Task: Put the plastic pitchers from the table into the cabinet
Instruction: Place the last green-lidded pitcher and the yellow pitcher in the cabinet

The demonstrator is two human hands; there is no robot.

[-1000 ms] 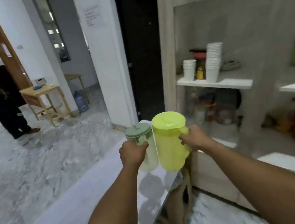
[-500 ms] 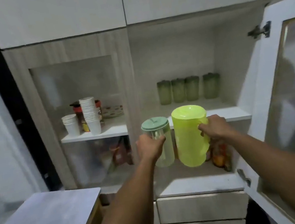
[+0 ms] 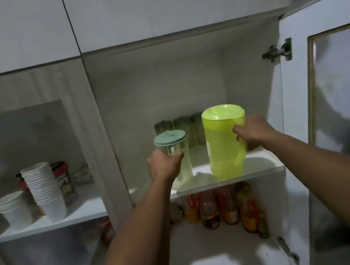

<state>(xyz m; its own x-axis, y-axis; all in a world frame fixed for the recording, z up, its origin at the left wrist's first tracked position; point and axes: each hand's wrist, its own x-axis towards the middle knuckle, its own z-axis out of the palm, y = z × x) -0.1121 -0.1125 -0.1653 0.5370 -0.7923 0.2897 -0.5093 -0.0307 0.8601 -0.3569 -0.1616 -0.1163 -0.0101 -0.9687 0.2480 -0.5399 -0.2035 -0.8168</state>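
Observation:
My left hand (image 3: 165,166) grips a small clear pitcher (image 3: 175,152) with a pale green lid. A larger lime-green pitcher (image 3: 224,145) is held by its handle in my right hand (image 3: 252,131). Both pitchers are upright at the front edge of the white cabinet shelf (image 3: 262,166), inside the open compartment. Whether their bases rest on the shelf I cannot tell. The table is out of view.
Several dark green tumblers (image 3: 182,126) stand at the back of the same shelf. Bottles (image 3: 227,208) crowd the shelf below. The open glass door (image 3: 331,97) hangs at the right. Stacked white cups (image 3: 43,191) sit behind the shut left door.
I have stepped from the table to the cabinet, and both hands have carried the pitchers up and forward to the shelf's front edge.

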